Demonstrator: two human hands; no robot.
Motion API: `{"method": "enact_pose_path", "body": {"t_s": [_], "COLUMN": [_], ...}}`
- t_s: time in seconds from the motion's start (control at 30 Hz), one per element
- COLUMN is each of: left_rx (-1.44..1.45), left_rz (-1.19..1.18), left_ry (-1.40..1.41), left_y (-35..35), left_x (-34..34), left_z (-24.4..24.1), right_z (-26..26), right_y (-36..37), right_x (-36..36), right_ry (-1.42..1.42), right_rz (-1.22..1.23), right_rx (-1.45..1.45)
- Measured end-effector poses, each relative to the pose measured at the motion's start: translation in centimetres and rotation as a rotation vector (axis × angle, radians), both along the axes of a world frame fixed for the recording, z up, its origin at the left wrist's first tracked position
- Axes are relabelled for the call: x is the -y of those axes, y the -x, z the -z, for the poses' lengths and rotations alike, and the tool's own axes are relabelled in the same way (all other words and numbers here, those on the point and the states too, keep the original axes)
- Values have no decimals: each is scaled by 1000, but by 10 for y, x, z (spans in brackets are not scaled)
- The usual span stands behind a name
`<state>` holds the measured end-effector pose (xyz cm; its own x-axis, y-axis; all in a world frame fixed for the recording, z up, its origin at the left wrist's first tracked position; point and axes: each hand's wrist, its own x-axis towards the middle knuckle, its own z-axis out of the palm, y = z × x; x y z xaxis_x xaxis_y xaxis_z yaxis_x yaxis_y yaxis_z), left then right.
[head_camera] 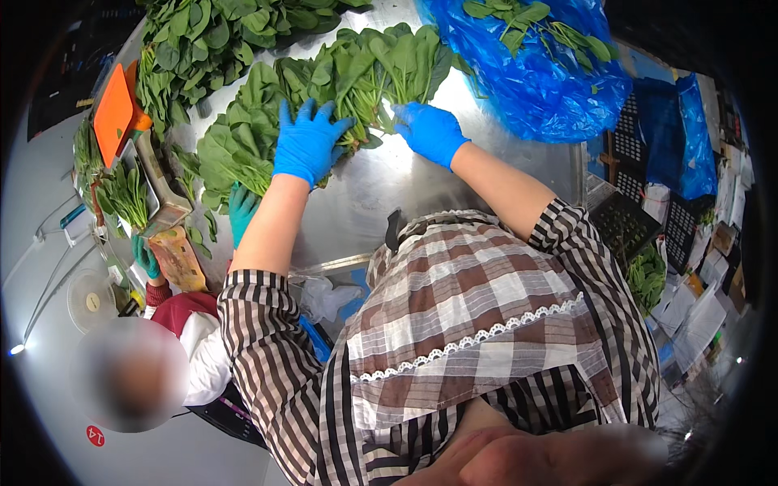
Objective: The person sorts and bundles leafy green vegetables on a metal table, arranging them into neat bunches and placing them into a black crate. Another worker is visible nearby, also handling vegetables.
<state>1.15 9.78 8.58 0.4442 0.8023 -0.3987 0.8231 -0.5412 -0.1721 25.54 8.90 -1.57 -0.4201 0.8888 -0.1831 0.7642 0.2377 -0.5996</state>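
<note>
A row of leafy greens, likely spinach, lies across the metal table before me, leaves mostly away from me and stems towards me. My left hand, in a blue disposable glove, rests on the row with its fingers spread over leaves and stems. At the row's right end is my right hand, also blue-gloved, its fingers drawn together beside the stems of the last bunch. Whether it pinches any stem cannot be made out. Behind the row sits a larger heap of the same greens.
A co-worker's green-gloved hand touches the row's left end; their other gloved hand is farther left. A scale, an orange board and a yellowish block stand left. Blue plastic sheeting covers the right rear.
</note>
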Motion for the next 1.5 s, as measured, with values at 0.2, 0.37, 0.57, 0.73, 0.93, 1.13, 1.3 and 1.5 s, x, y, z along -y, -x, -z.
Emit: {"method": "enact_pose_path", "body": {"t_s": [0.2,0.37,0.57,0.73,0.93,1.13,1.3,1.5], "left_rx": [20,38,87,95,131,128,154,172], "left_rz": [-18,-29,-45,-40,-23,-70,-41,-61], "left_ry": [-34,-47,-85,-98,-104,-65,-103,-71], "left_y": [8,12,23,32,34,33,33,23], "left_x": [7,10,18,21,17,21,20,14], "left_z": [1,4,0,1,-1,-1,4,0], "right_z": [-28,-12,3,4,-8,6,-26,1], "right_y": [31,54,53,46,50,50,43,43], "right_x": [-22,-49,-50,-58,-53,-60,-52,-41], "right_ry": [158,254,238,312,258,341,414,354], "right_rz": [65,113,125,125,191,222,258,312], "right_rx": [31,118,133,118,151,71,-38,-180]}}
